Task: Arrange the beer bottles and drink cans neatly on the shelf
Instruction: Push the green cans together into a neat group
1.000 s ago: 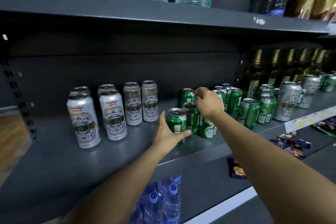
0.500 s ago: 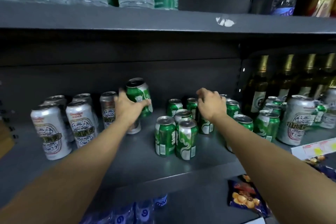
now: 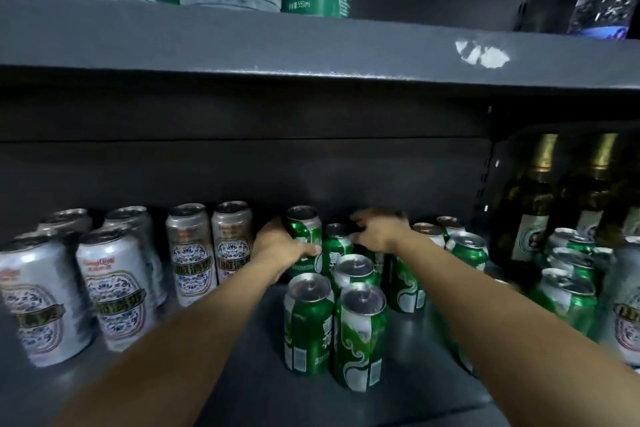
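Green beer can held upright at back of grey shelf, long axis vertical, just right of tall silver cans. Left hand wrapped round its left side, thumb across label. Right hand blurred, curled over top of another green can in rear of green can cluster; grip there cannot be told. Hands apart, one can between. Held can nearer left hand; judged step: can set into back row beside silver cans. Beer bottles well apart, far right.
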Demonstrator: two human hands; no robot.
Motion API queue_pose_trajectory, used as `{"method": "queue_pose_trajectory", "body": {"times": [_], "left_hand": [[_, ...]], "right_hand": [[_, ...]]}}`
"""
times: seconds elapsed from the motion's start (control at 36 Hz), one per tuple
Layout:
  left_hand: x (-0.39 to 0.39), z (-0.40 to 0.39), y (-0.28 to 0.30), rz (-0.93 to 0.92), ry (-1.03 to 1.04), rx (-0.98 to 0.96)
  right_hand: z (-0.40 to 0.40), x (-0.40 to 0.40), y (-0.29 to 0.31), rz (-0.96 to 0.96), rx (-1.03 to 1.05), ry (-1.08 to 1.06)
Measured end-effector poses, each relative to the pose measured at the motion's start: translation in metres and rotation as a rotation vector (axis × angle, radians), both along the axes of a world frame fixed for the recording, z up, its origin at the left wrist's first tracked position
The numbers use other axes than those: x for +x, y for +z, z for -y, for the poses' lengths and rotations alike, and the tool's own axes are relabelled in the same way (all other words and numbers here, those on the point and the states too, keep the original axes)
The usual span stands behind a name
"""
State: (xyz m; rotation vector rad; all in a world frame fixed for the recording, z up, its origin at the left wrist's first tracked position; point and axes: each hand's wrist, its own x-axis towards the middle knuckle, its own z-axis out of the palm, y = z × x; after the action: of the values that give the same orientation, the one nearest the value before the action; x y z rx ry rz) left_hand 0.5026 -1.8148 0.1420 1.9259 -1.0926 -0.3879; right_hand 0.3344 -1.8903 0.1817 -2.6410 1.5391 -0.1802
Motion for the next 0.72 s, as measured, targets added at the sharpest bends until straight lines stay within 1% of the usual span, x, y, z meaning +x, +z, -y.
{"method": "queue_pose_trajectory", "body": {"times": [0.14, 0.19, 0.28, 0.42, 0.61, 0.72], "left_hand": [[0.002, 0.008, -0.012, 0.050, 0.040, 0.046], [0.006, 0.012, -0.017, 0.052, 0.050, 0.062], [0.010, 0.016, -0.023, 0.055, 0.041, 0.056], [0.011, 0.021, -0.027, 0.050, 0.006, 0.056], [0.003, 0.030, -0.032, 0.109, -0.086, 0.050], [-0.001, 0.030, -0.036, 0.145, -0.083, 0.012]], "right_hand": [[0.008, 0.026, -0.008, -0.139, -0.038, -0.007], [0.011, 0.031, -0.009, -0.154, -0.075, -0.020], [0.015, 0.033, -0.005, -0.191, -0.129, 0.014], [0.018, 0.023, 0.006, -0.235, -0.128, 0.053], [0.017, 0.015, 0.009, -0.275, -0.143, 0.053], [0.018, 0.013, 0.010, -0.295, -0.133, 0.034]]}}
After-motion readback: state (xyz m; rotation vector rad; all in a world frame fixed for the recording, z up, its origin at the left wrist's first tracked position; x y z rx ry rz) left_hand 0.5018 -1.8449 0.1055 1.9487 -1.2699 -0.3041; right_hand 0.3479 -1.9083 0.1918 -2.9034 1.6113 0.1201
